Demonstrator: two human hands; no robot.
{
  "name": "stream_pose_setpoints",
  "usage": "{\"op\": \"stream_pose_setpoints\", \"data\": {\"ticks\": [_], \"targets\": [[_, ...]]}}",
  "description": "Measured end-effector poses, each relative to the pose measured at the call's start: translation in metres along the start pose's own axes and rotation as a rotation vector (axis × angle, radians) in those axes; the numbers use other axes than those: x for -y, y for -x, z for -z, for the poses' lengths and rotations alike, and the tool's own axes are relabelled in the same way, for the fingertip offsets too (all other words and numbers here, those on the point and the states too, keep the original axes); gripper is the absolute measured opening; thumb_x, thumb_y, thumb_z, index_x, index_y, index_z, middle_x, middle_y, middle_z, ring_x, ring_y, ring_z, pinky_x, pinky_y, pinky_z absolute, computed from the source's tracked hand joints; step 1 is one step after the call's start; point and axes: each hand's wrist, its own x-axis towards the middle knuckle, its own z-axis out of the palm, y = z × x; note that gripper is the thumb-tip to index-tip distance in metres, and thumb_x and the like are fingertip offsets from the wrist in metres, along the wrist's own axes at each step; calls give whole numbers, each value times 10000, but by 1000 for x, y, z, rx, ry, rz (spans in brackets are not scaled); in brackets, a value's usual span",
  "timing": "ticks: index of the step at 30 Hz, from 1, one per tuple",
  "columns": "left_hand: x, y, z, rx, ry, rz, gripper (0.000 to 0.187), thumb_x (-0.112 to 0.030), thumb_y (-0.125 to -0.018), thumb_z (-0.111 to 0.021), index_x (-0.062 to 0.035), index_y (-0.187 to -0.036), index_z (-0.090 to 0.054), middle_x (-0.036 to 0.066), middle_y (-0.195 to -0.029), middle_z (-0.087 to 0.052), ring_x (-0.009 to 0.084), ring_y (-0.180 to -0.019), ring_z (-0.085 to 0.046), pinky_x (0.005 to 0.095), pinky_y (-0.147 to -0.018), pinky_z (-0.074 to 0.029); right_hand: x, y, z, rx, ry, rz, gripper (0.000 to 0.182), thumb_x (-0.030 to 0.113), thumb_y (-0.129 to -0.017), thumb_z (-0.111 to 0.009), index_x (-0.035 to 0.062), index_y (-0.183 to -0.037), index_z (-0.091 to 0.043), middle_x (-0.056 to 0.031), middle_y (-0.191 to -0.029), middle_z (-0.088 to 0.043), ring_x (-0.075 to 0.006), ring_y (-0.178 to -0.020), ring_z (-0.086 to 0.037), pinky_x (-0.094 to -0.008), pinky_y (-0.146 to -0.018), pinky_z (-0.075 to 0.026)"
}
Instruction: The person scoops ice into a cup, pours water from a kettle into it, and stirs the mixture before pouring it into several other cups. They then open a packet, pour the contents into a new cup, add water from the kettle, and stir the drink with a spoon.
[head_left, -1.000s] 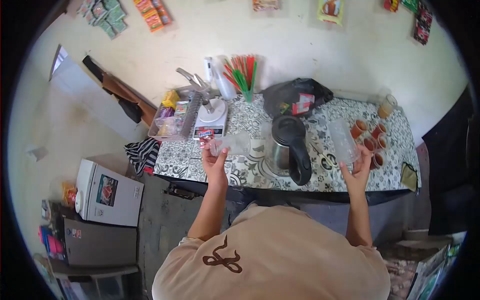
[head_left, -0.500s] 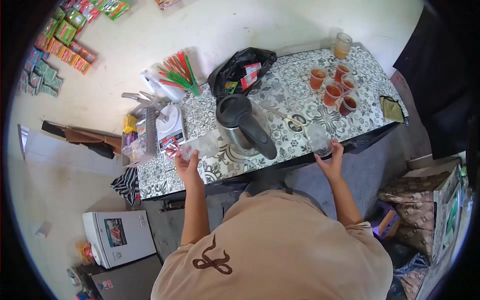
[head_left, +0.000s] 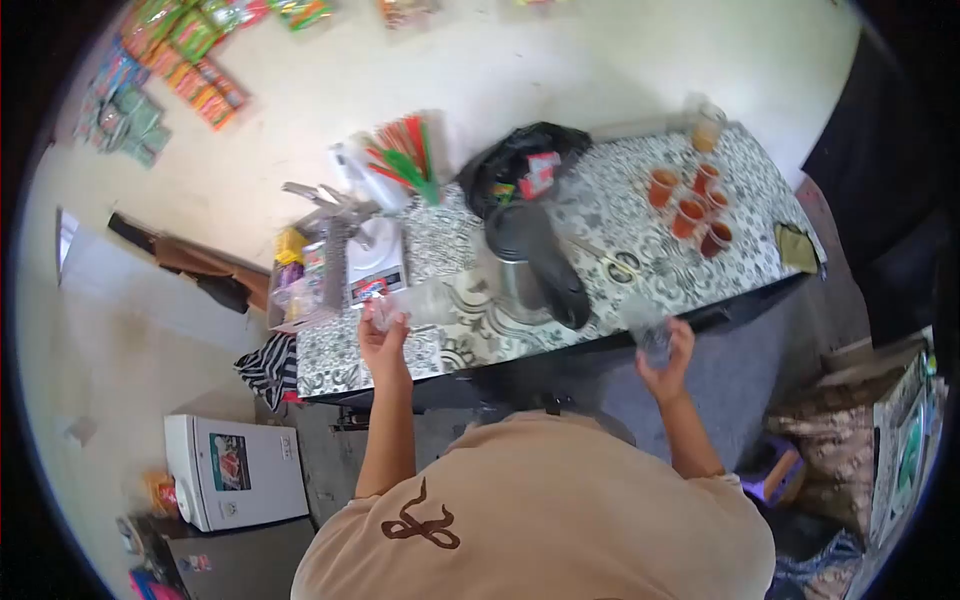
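Right cup (head_left: 653, 342) nearer torso (head_left: 540, 510) (contents blurred)

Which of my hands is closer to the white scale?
Left. Your left hand is just in front of the scale; your right hand is farther off, on the other side of the kettle.

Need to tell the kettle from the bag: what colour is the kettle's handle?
Black; the kettle's handle shows best in the head view.
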Motion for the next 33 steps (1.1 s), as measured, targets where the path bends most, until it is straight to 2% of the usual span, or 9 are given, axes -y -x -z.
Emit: {"op": "stream_pose_setpoints", "data": {"ticks": [4,7,12,14,16,22,28,30,33], "targets": [[-25,1,71,86,24,-134,405,15,-770,-635,-62,-1124,-453,68,-1095,-535,170,-983,-543,306,-817,-459,57,15,-56,385,-282,158,720,91,-554,-800,168,-1130,-376,-174,-1151,-440,-381,-1056,-484,-485,-861,-418],[-45,11,138,-43,102,-144,408,34,-761,-631,-63,-1116,-455,72,-1092,-534,178,-988,-536,317,-828,-454,90,16,-129,558,-355,301,748,155,-576,-815,104,-1168,-361,-199,-1137,-441,-383,-1084,-472,-456,-891,-409],[-86,48,225,-174,238,-277,384,60,-748,-615,-63,-1069,-443,77,-1092,-511,217,-985,-538,389,-933,-424,112,-5,-275,507,-139,-79,756,218,-665,-759,-46,-1211,-307,-234,-1175,-403,-368,-1139,-406,-391,-978,-323],[-106,61,246,-151,271,-316,406,70,-747,-606,-69,-1085,-429,76,-1082,-508,220,-1014,-525,383,-933,-421,99,-13,-325,465,-76,-263,753,197,-655,-752,-24,-1213,-297,-198,-1141,-393,-314,-1106,-392,-373,-956,-318],[-121,70,263,-139,280,-345,453,87,-732,-605,-90,-1098,-406,65,-1079,-486,215,-1060,-503,350,-903,-430,81,-14,-354,434,-28,-222,816,205,-642,-766,-60,-1244,-283,-236,-1166,-398,-344,-1092,-418,-404,-952,-330],[-130,79,310,-157,222,-418,486,108,-688,-634,-108,-1053,-398,64,-1090,-454,203,-1063,-503,316,-863,-430,128,-29,-346,548,248,-369,920,237,-604,-793,-21,-1290,-237,-242,-1266,-345,-373,-1152,-362,-418,-974,-291],[-116,65,306,-131,57,-436,519,128,-648,-661,-85,-1043,-399,78,-1087,-458,216,-1074,-495,337,-925,-390,225,-19,-342,305,389,-4,887,317,-625,-777,3,-1286,-276,-196,-1284,-338,-385,-1216,-233,-489,-983,-194],[-103,56,295,-105,38,-407,531,130,-630,-678,-67,-1042,-407,83,-1078,-465,211,-1068,-495,339,-939,-374,250,-15,-344,358,388,40,831,321,-658,-756,-11,-1270,-303,-192,-1285,-348,-374,-1189,-289,-455,-976,-220],[-76,38,278,-20,-118,-370,538,116,-624,-694,-62,-1048,-413,87,-1076,-470,203,-1064,-495,333,-936,-370,257,-5,-355,638,-364,-88,648,279,-716,-718,18,-1214,-396,-140,-1170,-453,-241,-1062,-419,-363,-861,-337]]}}
